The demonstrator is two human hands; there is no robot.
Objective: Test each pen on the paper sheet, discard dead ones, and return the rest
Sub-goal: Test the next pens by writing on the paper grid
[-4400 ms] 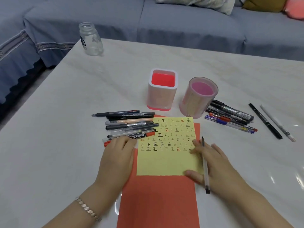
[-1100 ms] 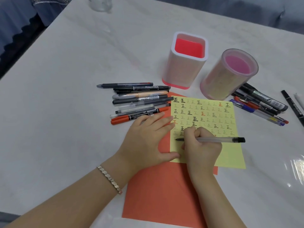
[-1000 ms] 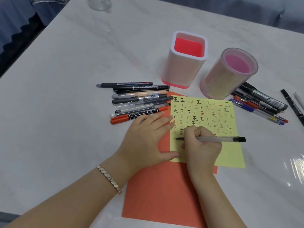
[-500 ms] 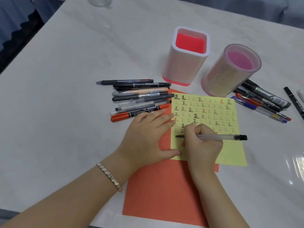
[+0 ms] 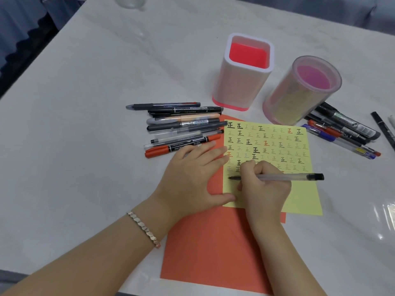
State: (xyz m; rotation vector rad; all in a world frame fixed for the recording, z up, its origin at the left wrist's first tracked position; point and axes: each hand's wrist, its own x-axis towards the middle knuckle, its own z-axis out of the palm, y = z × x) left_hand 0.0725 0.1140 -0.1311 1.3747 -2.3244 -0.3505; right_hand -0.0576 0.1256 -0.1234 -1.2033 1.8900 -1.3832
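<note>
A yellow paper sheet (image 5: 277, 146) covered with rows of small written marks lies on an orange sheet (image 5: 209, 248). My right hand (image 5: 264, 189) grips a clear-barrelled pen (image 5: 286, 177), its tip touching the sheet's lower left part. Flat on the orange sheet rests my left hand (image 5: 192, 178), fingers spread, thumb on the yellow sheet's bottom left corner. A pile of several pens (image 5: 179, 129) lies left of the sheet, another pile of pens (image 5: 342, 131) to its right. Behind stand a square white-and-red holder (image 5: 241, 82) and a round pink holder (image 5: 299, 92), both showing no pens inside.
The white marble table (image 5: 85, 146) has its left edge running diagonally at the upper left. A glass jar (image 5: 130, 2) stands at the far top edge. Two more pens (image 5: 384, 131) lie at the far right. A blue sofa sits beyond the table.
Since 4.4 s ago my right hand turned the pen into a writing grip and set its tip on the sheet. In the last second the tip has shifted only slightly; my left hand stays flat.
</note>
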